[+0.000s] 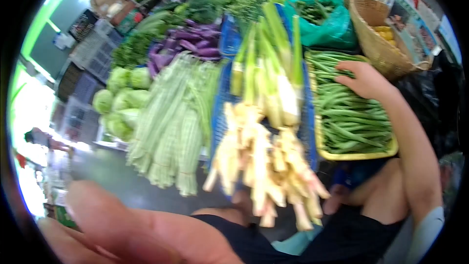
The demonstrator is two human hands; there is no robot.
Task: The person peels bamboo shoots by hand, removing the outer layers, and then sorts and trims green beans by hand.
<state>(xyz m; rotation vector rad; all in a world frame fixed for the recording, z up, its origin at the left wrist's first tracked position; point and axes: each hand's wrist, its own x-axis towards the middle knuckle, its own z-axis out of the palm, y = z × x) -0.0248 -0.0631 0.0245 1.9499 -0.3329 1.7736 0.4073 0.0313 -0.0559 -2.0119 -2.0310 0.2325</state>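
My right hand point(364, 80) rests on the green beans point(351, 122) in a shallow yellow basket point(359, 156). Its thumb and finger curl round a few beans near the top of the pile. Close to the camera at the lower left, my left hand point(141, 230) is large and blurred. Its fingers run partly out of view, and whether they hold anything does not show. Pale pinkish root stalks point(261, 156) and thick green-white stems point(273, 68) lie left of the basket, in and over a blue crate point(311, 137).
Long pale green beans point(171, 122), cabbages point(122, 102) and purple eggplants point(190, 41) spread to the left. A teal bag point(337, 24) of greens and a woven basket point(373, 44) stand behind the green beans. Stacked plastic crates point(90, 56) line the far left.
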